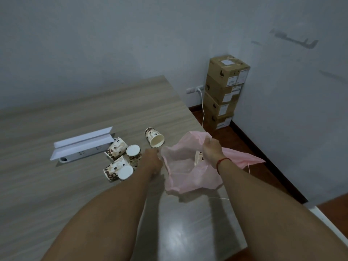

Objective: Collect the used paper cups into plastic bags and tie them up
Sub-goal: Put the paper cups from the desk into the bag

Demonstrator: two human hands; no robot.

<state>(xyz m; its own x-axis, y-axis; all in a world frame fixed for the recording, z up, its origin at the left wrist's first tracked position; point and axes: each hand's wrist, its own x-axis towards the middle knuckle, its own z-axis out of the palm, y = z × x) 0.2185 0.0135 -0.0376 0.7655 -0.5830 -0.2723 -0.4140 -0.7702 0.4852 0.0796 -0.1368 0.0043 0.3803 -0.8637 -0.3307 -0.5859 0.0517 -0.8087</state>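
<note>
Fingers of both the left hand [153, 159] and right hand [211, 150] pinch the pink plastic bag [188, 176] rim at frame centre; spreading it wider would ease loading the paper cups [122, 159] lying left.

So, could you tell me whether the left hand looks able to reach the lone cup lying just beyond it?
Probably yes. The left hand sits close to the lone cup, with bare table between them, but it grips the pink bag's edge and must let go first.
</note>
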